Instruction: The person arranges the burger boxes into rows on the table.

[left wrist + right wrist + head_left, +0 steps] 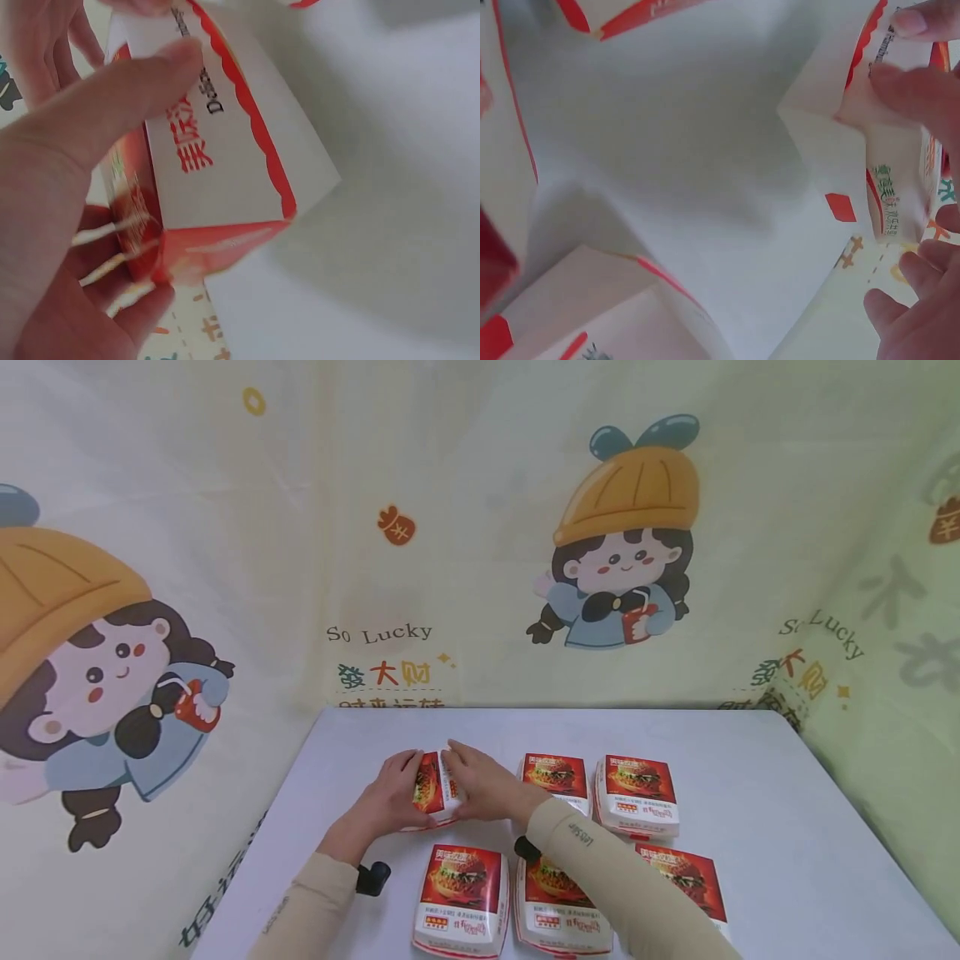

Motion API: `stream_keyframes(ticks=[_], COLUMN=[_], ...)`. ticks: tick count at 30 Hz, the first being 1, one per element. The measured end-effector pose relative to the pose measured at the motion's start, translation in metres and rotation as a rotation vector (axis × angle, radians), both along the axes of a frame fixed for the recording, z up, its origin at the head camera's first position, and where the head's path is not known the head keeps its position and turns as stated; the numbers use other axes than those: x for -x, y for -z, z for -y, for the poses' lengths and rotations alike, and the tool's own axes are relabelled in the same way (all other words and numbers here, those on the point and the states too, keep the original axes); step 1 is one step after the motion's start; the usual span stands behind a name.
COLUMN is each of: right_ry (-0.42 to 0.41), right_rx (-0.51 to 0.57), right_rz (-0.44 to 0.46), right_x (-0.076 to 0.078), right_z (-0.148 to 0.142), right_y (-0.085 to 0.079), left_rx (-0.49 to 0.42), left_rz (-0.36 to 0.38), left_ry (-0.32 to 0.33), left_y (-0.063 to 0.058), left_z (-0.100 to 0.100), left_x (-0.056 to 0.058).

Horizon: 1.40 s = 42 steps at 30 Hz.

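Note:
A burger box (pixel 427 787), red and white with a burger picture on its lid, is held between both hands near the back left of the table. My left hand (pixel 388 797) grips its left side; in the left wrist view the thumb (pixel 142 101) presses the white front panel and the fingers reach round the far side. From the right, my right hand (pixel 487 783) holds the same box, its thumb (pixel 919 94) on the front panel beside the left thumb. The box (pixel 896 187) has its flaps folded up in the right wrist view.
Two similar boxes (pixel 638 789) stand in the back row to the right. Three more sit in front: one box (pixel 461 893) below the hands, a middle box (pixel 558 918) and a right box (pixel 686 881), both partly behind the right sleeve. A printed curtain (pixel 480 568) hangs behind the white table (pixel 780 827).

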State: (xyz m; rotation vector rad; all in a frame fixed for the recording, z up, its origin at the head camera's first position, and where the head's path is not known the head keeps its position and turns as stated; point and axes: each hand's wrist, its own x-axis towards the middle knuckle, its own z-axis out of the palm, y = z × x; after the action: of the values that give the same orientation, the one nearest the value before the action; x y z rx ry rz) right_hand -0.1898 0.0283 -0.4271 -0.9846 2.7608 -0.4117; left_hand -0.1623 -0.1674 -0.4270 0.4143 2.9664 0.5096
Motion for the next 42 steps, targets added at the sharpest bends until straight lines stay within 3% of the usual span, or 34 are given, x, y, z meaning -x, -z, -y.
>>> stream_keyframes(ticks=[8, 16, 19, 27, 33, 37, 42], right_ry=[0.032, 0.152, 0.168, 0.094, 0.093, 0.096, 0.116], right_rx=[0.028, 0.021, 0.030, 0.043, 0.010, -0.024, -0.029], right_rz=[0.029, 0.021, 0.027, 0.035, 0.130, 0.112, 0.094], right_x=[0.002, 0.000, -0.002, -0.004, -0.007, -0.009, -0.009], right_z=[-0.004, -0.006, -0.007, -0.013, -0.015, -0.016, -0.018], right_y=[-0.002, -0.001, -0.001, -0.003, -0.002, -0.001, -0.003], left_rx=[-0.024, -0.096, -0.122, -0.184, -0.220, -0.247, -0.181], left_rz=[0.004, 0.104, 0.131, 0.169, 0.237, 0.279, 0.210], left_ry=[0.073, -0.100, -0.118, -0.099, -0.079, -0.075, -0.037], left_y=[-0.005, -0.001, 0.000, 0.005, 0.009, 0.012, 0.016], left_z=[0.001, -0.003, -0.002, 0.001, 0.004, 0.003, 0.001], left_x=[0.004, -0.001, -0.002, 0.004, 0.010, 0.011, 0.010])
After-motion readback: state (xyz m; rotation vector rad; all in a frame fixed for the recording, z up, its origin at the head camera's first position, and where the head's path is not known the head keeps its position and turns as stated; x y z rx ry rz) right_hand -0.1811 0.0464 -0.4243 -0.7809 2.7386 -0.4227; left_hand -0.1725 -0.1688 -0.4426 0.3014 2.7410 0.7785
